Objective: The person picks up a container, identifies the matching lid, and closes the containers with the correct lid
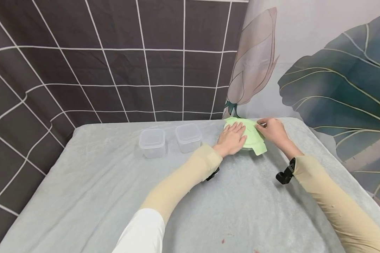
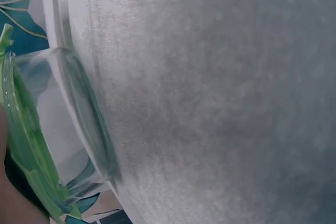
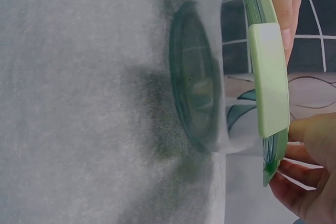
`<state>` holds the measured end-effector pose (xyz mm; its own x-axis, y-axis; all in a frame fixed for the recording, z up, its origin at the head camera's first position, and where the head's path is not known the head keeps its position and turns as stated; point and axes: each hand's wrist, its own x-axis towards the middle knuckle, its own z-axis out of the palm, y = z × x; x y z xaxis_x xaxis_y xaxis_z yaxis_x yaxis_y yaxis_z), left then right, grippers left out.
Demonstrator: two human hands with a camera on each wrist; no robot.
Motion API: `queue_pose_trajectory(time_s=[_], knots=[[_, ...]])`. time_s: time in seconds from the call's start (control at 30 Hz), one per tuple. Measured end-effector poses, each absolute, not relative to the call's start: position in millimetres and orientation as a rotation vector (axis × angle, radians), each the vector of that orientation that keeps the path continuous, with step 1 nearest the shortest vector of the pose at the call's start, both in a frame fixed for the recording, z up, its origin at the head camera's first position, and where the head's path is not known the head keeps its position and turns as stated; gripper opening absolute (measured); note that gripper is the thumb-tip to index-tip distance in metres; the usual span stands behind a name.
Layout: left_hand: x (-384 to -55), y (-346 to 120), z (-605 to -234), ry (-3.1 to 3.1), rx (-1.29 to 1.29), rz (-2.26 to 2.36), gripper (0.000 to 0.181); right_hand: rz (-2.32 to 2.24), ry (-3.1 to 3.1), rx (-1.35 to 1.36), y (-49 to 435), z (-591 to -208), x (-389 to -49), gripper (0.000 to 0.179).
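A round clear glass container (image 3: 197, 87) stands near the back right of the table with a light green flap-locking lid (image 1: 251, 135) on top. My left hand (image 1: 232, 138) lies flat on the lid, fingers spread. At the lid's right edge, my right hand (image 1: 273, 130) pinches the rim by a side flap (image 3: 271, 173), its fingers curled there. The flap facing the front (image 3: 270, 80) is seen broadside in the right wrist view. Through the glass wall, no contents show. In the left wrist view, the container (image 2: 71, 119) appears sideways below the green lid.
Two square translucent plastic boxes (image 1: 152, 142) (image 1: 188, 137) with lids stand left of my left hand. Grey cloth (image 1: 114, 196) covers the table. A dark gridded curtain (image 1: 164, 66) hangs behind, beside a leaf-patterned one (image 1: 335, 84) at the right.
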<state>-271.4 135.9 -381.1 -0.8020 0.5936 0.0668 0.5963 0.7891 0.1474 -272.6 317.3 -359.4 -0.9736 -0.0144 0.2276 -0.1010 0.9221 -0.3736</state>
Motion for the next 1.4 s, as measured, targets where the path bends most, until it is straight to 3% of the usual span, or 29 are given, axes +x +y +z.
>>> queue_pose_trajectory(time_s=[1.4], knots=[[-272, 135, -388, -2.893, -0.993, -0.177, 0.052, 0.597, -3.155, -0.016, 318, -342, -287, 0.042]])
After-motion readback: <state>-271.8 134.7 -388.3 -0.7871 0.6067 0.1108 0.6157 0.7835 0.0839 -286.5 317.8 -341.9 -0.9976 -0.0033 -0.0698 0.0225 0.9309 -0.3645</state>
